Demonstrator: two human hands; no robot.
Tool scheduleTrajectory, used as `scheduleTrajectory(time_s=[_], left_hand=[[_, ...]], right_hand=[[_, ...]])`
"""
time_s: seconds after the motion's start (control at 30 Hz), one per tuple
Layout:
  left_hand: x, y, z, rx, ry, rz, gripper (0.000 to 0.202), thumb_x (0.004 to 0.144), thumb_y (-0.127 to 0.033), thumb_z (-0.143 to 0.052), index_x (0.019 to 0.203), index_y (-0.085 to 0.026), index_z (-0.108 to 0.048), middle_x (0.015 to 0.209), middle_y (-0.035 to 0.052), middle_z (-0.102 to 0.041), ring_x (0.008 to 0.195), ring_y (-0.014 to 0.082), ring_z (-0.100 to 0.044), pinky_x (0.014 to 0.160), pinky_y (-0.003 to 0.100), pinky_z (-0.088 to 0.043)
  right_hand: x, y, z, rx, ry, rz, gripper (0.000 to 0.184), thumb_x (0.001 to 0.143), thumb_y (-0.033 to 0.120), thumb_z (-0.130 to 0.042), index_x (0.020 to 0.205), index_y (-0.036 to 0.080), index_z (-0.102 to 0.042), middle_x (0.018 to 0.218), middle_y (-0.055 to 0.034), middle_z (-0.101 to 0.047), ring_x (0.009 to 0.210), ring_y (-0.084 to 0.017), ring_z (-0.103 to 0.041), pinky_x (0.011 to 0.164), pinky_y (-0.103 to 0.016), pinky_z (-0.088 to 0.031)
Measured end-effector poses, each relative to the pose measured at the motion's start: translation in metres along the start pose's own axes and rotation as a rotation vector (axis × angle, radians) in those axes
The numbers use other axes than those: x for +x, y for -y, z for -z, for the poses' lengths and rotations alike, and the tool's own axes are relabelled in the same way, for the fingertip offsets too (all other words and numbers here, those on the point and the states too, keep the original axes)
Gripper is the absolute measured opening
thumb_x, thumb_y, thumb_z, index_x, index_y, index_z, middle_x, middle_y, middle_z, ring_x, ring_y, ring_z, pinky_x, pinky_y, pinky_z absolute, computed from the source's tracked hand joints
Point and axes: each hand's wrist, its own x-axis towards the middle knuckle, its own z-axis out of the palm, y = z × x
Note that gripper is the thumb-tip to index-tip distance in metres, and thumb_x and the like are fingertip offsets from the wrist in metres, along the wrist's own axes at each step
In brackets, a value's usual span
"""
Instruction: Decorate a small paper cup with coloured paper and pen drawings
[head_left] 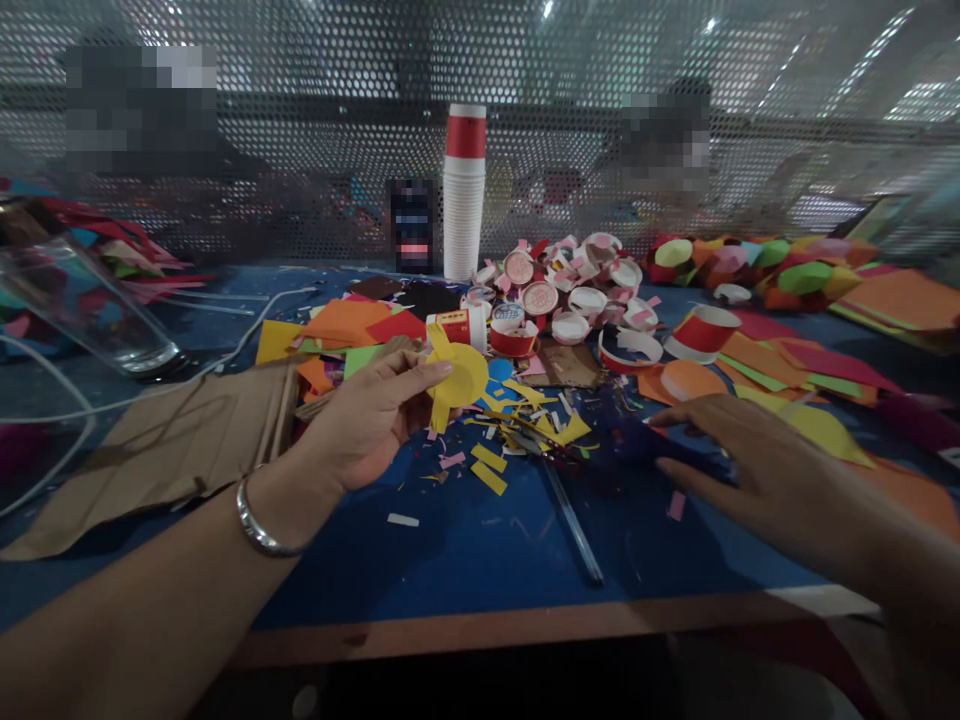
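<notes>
A yellow paper cut-out (466, 375), a round disc with strips sticking out, is pinched between the thumb and fingers of my left hand (382, 405). My right hand (739, 455) hovers over the table's right side, fingers apart and holding nothing visible. A dark blue, blurred thing (637, 445) lies by its fingertips; I cannot make out its kind. Between the hands are yellow paper scraps (489, 468) and what look like scissors (536, 438), partly lost among them. A clear pen-like stick (574, 525) points toward the table's front edge.
A tall stack of paper cups (463, 220) stands at the back, beside a heap of cut cup pieces (570, 300). Folded brown cardboard (165, 440) and a tilted glass (97, 310) are at left, with a white cable (247, 345). Coloured paper (810, 365) lies at right.
</notes>
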Motion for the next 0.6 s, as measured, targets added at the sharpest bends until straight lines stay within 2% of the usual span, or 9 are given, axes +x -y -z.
scheduleTrajectory(time_s=[0.07,0.13,0.33,0.4,0.5,0.6], left_hand=[[0.000,0.001,0.001,0.007,0.004,0.005,0.017,0.081,-0.008,-0.078,0.089,-0.015,-0.064,0.087,0.0027,-0.075,0.069,0.0141,-0.072,0.061,0.025,-0.062],[0.001,0.003,0.002,0.025,0.011,0.013,0.019,0.080,-0.010,-0.080,0.088,-0.016,-0.064,0.086,0.0023,-0.074,0.068,0.0139,-0.071,0.058,0.023,-0.060],[0.002,0.004,0.006,0.018,0.030,-0.018,0.023,0.076,-0.012,-0.085,0.084,-0.015,-0.063,0.084,0.0018,-0.072,0.073,0.0140,-0.071,0.068,0.026,-0.060],[0.002,0.004,0.007,0.032,0.018,-0.019,0.025,0.075,-0.012,-0.087,0.083,-0.015,-0.063,0.085,0.0018,-0.073,0.074,0.0135,-0.071,0.069,0.025,-0.059],[0.001,0.005,0.007,0.059,0.018,0.004,0.029,0.072,-0.014,-0.090,0.082,-0.015,-0.062,0.082,-0.0001,-0.072,0.074,0.0131,-0.071,0.070,0.025,-0.059],[0.001,0.006,0.008,0.063,0.034,0.025,0.032,0.071,-0.016,-0.092,0.080,-0.016,-0.061,0.081,-0.0008,-0.072,0.075,0.0127,-0.071,0.073,0.025,-0.059]], right_hand=[[-0.002,-0.005,-0.003,-0.014,0.030,-0.017,0.034,0.094,0.041,-0.055,0.119,0.020,-0.064,0.122,-0.0182,-0.069,0.114,-0.041,-0.069,0.095,-0.060,-0.055],[-0.001,-0.003,-0.006,-0.021,0.053,-0.031,0.034,0.093,0.037,-0.055,0.122,0.020,-0.063,0.124,-0.0184,-0.068,0.111,-0.039,-0.071,0.092,-0.057,-0.058],[0.007,0.008,-0.004,-0.035,0.011,-0.010,0.023,0.086,0.021,-0.060,0.109,0.025,-0.062,0.109,-0.0176,-0.073,0.093,-0.036,-0.076,0.076,-0.046,-0.060],[0.007,0.011,-0.002,-0.032,-0.038,-0.054,0.020,0.085,0.023,-0.062,0.105,0.028,-0.061,0.101,-0.0153,-0.076,0.083,-0.036,-0.076,0.068,-0.045,-0.058],[0.001,0.021,0.001,-0.029,-0.178,-0.129,0.012,0.089,0.033,-0.063,0.099,0.030,-0.058,0.082,-0.0098,-0.073,0.066,-0.034,-0.071,0.059,-0.044,-0.051],[-0.007,0.036,0.004,0.029,-0.276,-0.219,0.015,0.095,0.046,-0.062,0.098,0.032,-0.060,0.069,-0.0071,-0.070,0.066,-0.035,-0.071,0.062,-0.044,-0.053]])
